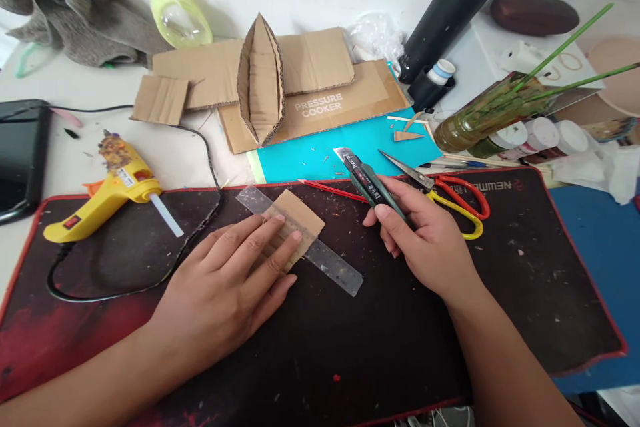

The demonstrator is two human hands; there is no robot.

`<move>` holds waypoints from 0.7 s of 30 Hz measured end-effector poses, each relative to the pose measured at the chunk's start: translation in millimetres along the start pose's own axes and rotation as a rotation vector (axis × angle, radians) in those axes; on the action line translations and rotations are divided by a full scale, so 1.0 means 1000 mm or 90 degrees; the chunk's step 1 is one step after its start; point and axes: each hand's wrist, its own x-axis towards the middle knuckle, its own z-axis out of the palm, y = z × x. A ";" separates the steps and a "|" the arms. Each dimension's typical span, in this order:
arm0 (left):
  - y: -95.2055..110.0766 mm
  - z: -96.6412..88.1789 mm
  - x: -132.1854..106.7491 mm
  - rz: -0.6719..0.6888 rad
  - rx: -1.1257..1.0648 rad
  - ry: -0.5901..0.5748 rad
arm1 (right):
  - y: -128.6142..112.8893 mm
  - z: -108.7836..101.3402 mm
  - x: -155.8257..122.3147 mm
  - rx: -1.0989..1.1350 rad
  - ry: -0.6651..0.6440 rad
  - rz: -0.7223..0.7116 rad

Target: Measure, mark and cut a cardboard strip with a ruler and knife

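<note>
Black mat [350, 347] fills the desk, left hand [225, 287] flat on it with fingers spread, right hand [425, 240] just beside, fingers closed tight. The left is pressing a clear ruler [330, 263] across a small card [300, 210] at mid-mat. The right grips a cutter [363, 177], blade pointing away, scissors [450, 193] just beyond.

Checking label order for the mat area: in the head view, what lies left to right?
Glue gun → left hand, flat on the ruler → cardboard piece → utility knife, gripped by the right hand → scissors.
</note>
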 end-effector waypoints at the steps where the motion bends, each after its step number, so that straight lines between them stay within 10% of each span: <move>1: 0.000 0.000 0.000 0.000 0.000 -0.001 | 0.000 0.000 0.000 -0.001 -0.001 -0.001; 21: -0.001 -0.002 0.001 0.016 0.007 -0.005 | 0.000 -0.002 -0.002 -0.016 0.001 0.002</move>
